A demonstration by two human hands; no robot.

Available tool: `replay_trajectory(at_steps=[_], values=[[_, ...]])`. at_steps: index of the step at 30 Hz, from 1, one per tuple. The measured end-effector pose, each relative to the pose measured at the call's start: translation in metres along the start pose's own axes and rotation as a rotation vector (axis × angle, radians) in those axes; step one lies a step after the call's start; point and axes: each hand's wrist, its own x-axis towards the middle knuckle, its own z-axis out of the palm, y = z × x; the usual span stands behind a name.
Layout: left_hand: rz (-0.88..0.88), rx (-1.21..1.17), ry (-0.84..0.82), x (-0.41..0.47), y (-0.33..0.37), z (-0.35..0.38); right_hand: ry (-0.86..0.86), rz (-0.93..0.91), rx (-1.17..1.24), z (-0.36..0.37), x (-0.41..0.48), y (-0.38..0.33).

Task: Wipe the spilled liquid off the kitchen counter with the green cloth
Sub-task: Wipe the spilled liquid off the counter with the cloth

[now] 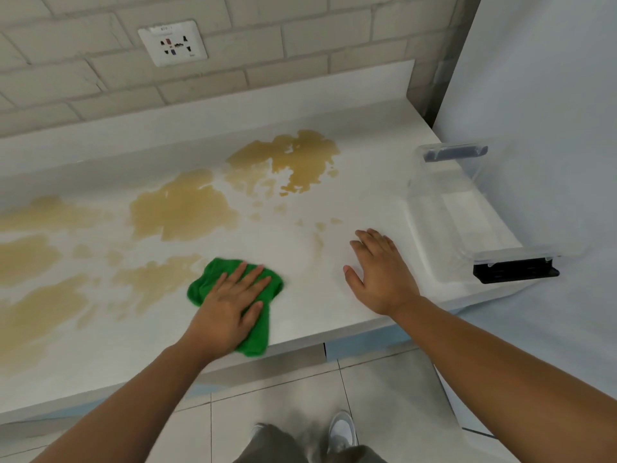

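Wiping looks barely begun: tan spill (180, 212) covers the bench (317, 295) from left edge to back middle. Left hand (230, 305) presses flat on the green cloth (203, 289) near the front edge; right hand (380, 272) rests flat, holding nothing. Next: sweep left into the puddles.

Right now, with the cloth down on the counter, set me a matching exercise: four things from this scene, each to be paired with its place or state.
Things
1. green cloth
2. right hand
3. clear container
4. wall socket

Places or states
A. on the brick-pattern wall above the counter
B. pressed under the flat left hand
C. flat on bare counter, holding nothing
D. at the counter's right end

Pairs: 1-B, 2-C, 3-D, 4-A
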Motion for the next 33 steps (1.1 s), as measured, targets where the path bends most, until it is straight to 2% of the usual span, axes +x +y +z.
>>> replay_trajectory(at_steps=[4, 7, 9, 12, 15, 17, 19, 21, 25, 27, 29, 33], values=[[-0.326, 0.024, 0.042, 0.049, -0.024, -0.011, -0.005, 0.022, 0.002, -0.001, -0.002, -0.001], [-0.382, 0.082, 0.057, 0.105, 0.004, -0.007, 0.007, 0.036, 0.014, -0.001, -0.002, -0.001], [-0.299, 0.099, 0.040, 0.128, 0.034, -0.001, 0.014, 0.051, 0.020, 0.000, -0.002, -0.002], [-0.057, 0.085, -0.008, 0.121, 0.070, 0.010, 0.055, 0.074, 0.039, 0.000, -0.004, -0.004], [0.201, 0.032, -0.083, 0.083, 0.063, 0.008, 0.110, 0.135, 0.019, -0.001, -0.006, -0.005], [0.285, -0.007, -0.108, 0.062, 0.036, 0.002, 0.119, 0.199, 0.002, 0.000, -0.009, -0.006], [0.260, -0.001, -0.101, 0.061, 0.005, -0.007, 0.105, 0.229, -0.017, 0.000, -0.011, -0.006], [0.145, 0.024, -0.078, 0.083, -0.011, -0.013, 0.062, 0.216, -0.034, 0.000, -0.010, -0.006], [-0.088, 0.115, -0.021, 0.147, 0.024, -0.009, 0.016, 0.209, -0.063, 0.000, -0.007, -0.003], [-0.145, 0.150, 0.001, 0.166, 0.053, -0.003, 0.018, 0.221, -0.071, 0.002, -0.007, -0.003], [-0.063, 0.146, -0.010, 0.169, 0.072, 0.003, 0.026, 0.223, -0.066, 0.004, -0.007, -0.003], [0.325, 0.080, -0.114, 0.134, 0.055, 0.000, 0.028, 0.237, -0.043, 0.004, -0.004, -0.001]])
